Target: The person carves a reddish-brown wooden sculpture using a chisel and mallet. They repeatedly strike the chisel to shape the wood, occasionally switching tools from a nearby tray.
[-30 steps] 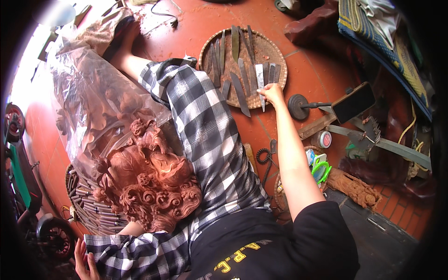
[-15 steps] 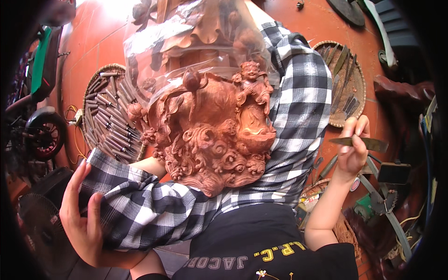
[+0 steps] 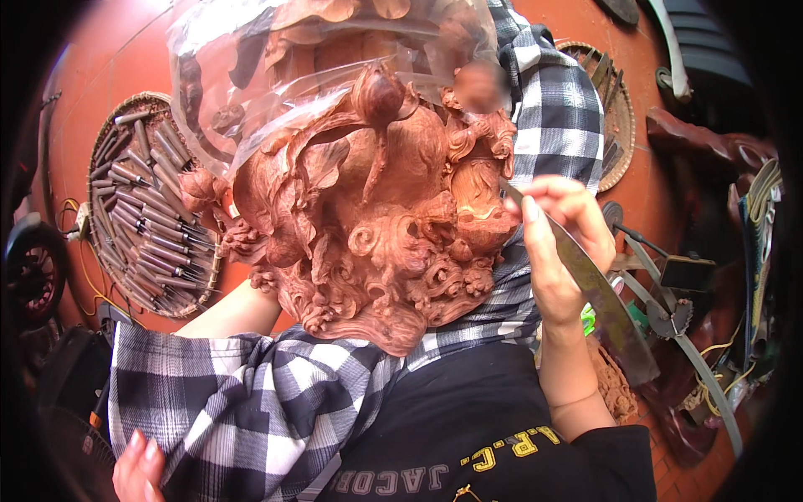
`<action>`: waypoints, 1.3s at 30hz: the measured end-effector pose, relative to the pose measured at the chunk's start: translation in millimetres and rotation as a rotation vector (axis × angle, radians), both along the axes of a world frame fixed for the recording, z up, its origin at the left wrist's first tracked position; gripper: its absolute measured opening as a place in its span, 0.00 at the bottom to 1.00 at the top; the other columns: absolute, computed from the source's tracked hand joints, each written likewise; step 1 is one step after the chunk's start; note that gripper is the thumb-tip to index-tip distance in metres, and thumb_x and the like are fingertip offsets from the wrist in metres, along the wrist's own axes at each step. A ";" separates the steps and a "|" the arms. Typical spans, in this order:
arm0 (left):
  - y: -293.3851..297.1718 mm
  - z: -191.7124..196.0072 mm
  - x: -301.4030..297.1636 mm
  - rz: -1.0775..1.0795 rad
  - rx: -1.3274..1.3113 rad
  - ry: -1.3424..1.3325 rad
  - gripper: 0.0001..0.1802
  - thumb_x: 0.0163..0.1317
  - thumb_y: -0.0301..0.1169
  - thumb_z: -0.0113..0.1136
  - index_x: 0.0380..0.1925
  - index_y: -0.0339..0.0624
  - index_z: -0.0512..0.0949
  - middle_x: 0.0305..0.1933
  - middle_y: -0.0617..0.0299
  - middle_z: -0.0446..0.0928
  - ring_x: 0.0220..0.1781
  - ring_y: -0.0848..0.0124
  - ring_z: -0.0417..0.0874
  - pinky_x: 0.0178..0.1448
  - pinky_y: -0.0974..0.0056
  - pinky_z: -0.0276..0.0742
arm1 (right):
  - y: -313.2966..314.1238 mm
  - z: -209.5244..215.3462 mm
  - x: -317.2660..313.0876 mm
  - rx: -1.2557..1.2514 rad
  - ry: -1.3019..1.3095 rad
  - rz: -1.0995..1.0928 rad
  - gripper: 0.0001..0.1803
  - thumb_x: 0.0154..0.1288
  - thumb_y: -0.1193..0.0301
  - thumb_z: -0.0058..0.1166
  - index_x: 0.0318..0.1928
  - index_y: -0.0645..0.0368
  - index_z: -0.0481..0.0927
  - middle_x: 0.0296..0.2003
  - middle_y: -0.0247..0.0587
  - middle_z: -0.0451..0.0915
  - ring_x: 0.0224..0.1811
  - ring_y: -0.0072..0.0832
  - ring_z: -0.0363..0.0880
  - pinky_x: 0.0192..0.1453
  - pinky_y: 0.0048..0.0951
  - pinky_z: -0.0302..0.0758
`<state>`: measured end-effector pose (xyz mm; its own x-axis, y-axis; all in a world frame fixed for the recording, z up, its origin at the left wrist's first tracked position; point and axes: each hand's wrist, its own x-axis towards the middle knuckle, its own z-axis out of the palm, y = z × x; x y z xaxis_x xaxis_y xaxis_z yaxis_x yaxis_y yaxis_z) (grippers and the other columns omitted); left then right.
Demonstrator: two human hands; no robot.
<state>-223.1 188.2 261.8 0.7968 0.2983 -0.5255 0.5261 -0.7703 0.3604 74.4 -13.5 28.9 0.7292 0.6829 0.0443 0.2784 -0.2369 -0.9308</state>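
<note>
A reddish-brown carved wooden sculpture (image 3: 376, 209) stands between my legs, covered in curls, leaves, a bud and a small figure at its right side. Clear plastic film (image 3: 226, 92) is wrapped over its upper part. My right hand (image 3: 565, 243) grips a long, flat metal blade (image 3: 615, 305), dull and greenish-brown. Its narrow end points at the sculpture near the small figure; whether it touches the wood I cannot tell. At the lower left, my left hand (image 3: 138, 473) is partly cut off by the edge, its fingers stretched out beside the plaid cloth (image 3: 251, 385) over my leg, holding nothing visible.
A round woven tray (image 3: 155, 309) to the left holds many wooden-handled chisels (image 3: 163, 222). Another woven tray (image 3: 623, 155) at the upper right carries thin metal tools. At the right stand a metal stand (image 3: 703, 376) with a dark box (image 3: 687, 274). A wheel (image 3: 33, 272) shows far left.
My right hand has brought the blade left to the sculpture's right side, turning its narrow end toward it. My left hand has dropped toward the lower edge. The view has shifted closer to the sculpture.
</note>
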 end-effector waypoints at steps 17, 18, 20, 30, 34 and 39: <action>6.9 -2.9 -25.2 0.016 -0.071 -0.167 0.34 0.79 0.51 0.42 0.55 0.22 0.76 0.49 0.36 0.82 0.48 0.45 0.86 0.53 0.50 0.83 | 35.9 7.0 -4.2 -0.474 -0.302 0.203 0.06 0.57 0.79 0.67 0.36 0.66 0.87 0.54 0.55 0.75 0.61 0.44 0.78 0.68 0.39 0.73; 6.8 -6.2 -30.6 0.039 -0.090 -0.243 0.33 0.78 0.51 0.45 0.55 0.25 0.75 0.46 0.38 0.82 0.45 0.47 0.86 0.50 0.52 0.84 | 36.3 6.9 -4.7 -0.494 -0.340 0.215 0.06 0.57 0.79 0.68 0.36 0.65 0.87 0.54 0.55 0.75 0.61 0.44 0.78 0.68 0.40 0.73; 4.9 -15.4 -44.6 0.082 -0.126 -0.401 0.30 0.75 0.51 0.52 0.55 0.30 0.74 0.39 0.42 0.84 0.39 0.51 0.88 0.45 0.54 0.85 | 36.8 3.9 -6.5 -0.493 -0.361 0.204 0.06 0.57 0.79 0.68 0.36 0.65 0.87 0.52 0.53 0.76 0.58 0.43 0.79 0.66 0.38 0.74; -8.8 -33.3 -78.1 0.179 -0.148 -0.741 0.27 0.70 0.51 0.63 0.52 0.40 0.73 0.28 0.51 0.87 0.30 0.59 0.89 0.36 0.60 0.85 | 40.1 7.7 4.6 -0.461 -0.416 0.259 0.04 0.59 0.80 0.68 0.34 0.67 0.86 0.43 0.48 0.79 0.49 0.38 0.81 0.54 0.32 0.76; -12.0 -36.6 -62.0 0.268 -0.056 -0.718 0.25 0.70 0.51 0.63 0.51 0.40 0.73 0.28 0.52 0.87 0.30 0.60 0.89 0.37 0.60 0.85 | 48.1 11.3 -7.0 -0.545 -0.383 0.184 0.05 0.58 0.79 0.68 0.33 0.67 0.85 0.44 0.49 0.78 0.46 0.37 0.81 0.54 0.32 0.76; -13.5 -35.7 -54.2 0.276 0.014 -0.699 0.24 0.70 0.50 0.64 0.49 0.41 0.74 0.29 0.52 0.87 0.30 0.60 0.89 0.37 0.60 0.85 | 39.3 6.3 2.7 -0.441 -0.350 0.198 0.05 0.58 0.82 0.68 0.34 0.69 0.85 0.42 0.49 0.79 0.48 0.36 0.81 0.55 0.33 0.76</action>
